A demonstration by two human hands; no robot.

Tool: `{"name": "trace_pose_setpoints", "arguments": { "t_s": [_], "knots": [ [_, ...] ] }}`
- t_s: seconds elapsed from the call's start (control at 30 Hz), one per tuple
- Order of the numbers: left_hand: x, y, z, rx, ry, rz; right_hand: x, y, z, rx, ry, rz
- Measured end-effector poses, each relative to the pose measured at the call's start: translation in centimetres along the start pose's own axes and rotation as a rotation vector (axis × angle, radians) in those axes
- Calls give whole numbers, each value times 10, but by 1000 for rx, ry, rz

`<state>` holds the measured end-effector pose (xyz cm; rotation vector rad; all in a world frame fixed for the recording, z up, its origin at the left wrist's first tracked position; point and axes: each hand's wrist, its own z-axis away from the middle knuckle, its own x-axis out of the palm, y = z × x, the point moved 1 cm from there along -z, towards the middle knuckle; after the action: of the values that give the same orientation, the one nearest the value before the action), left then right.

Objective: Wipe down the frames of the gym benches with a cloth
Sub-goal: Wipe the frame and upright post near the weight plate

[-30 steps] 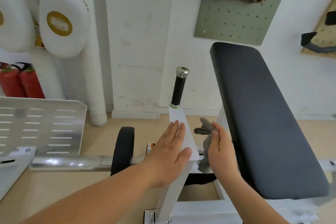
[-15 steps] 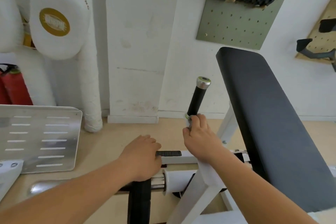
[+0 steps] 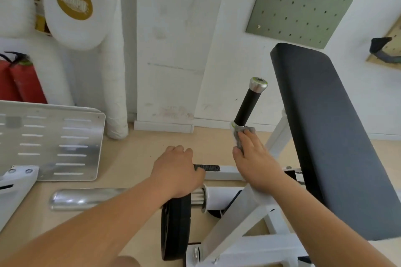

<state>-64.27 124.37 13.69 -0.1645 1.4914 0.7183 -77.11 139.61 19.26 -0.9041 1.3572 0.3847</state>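
1. The left hand has come off the frame; it now clasps the top of the plate, fingers curled over the rim, likely as a brace.
2. The right hand has brought the cloth onto the frame; its fingers lie fairly straight, pressing the cloth flat just below the handle.
3. So wiping has begun at the upright's top; the lower frame probably remains.

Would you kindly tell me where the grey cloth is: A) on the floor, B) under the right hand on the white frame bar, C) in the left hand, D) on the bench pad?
B: the right hand presses the grey cloth onto the white frame bar just below the black grip.
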Motion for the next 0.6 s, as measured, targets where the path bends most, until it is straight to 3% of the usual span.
{"name": "trace_pose_setpoints", "arguments": {
  "t_s": [0.1, 0.37, 0.6],
  "knots": [
    [1, 1, 2, -6, -28, -23, 2, 2, -5, 11, 28, -47],
    [2, 5, 1, -25, -15, -91, 12, 11, 79, -36, 81, 139],
    [-1, 9, 5, -32, -19, -84, 8, 7, 3, -21, 35, 30]
  ]
}}
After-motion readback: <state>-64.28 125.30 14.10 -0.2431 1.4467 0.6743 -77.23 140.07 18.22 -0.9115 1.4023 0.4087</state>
